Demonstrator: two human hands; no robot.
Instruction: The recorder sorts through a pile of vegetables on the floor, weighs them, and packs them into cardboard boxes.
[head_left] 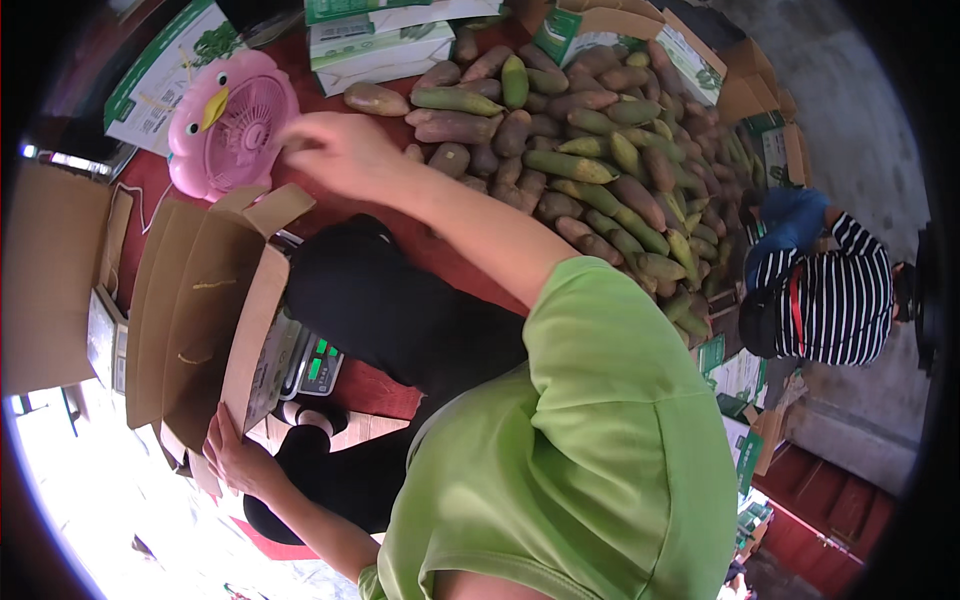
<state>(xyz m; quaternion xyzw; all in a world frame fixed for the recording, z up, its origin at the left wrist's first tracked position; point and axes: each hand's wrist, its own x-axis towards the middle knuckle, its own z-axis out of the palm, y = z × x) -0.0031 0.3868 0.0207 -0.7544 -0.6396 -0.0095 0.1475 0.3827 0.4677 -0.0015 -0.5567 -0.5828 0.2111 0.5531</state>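
Observation:
My left hand (pixel 238 458) grips the upper edge of an open cardboard box (pixel 255 335), fingers bent around the wall. The box stands tilted in view with its flaps spread, and its inside is mostly hidden. Beside it shows a digital scale (pixel 318 372) with green lit displays, partly covered by the box. My right hand (pixel 345 155) is stretched over the red surface next to a pink bird-shaped fan (pixel 238 125). Its fingers are smeared by motion. Just beyond this hand lies a large heap of long purplish and green root vegetables (pixel 575 165).
White and green cartons (pixel 380 55) stand behind the heap, with another printed carton (pixel 165 75) behind the fan. A large brown cardboard panel (pixel 50 280) rises at the left. A person in a striped shirt (pixel 835 295) is at the far right, near more open cartons (pixel 740 440).

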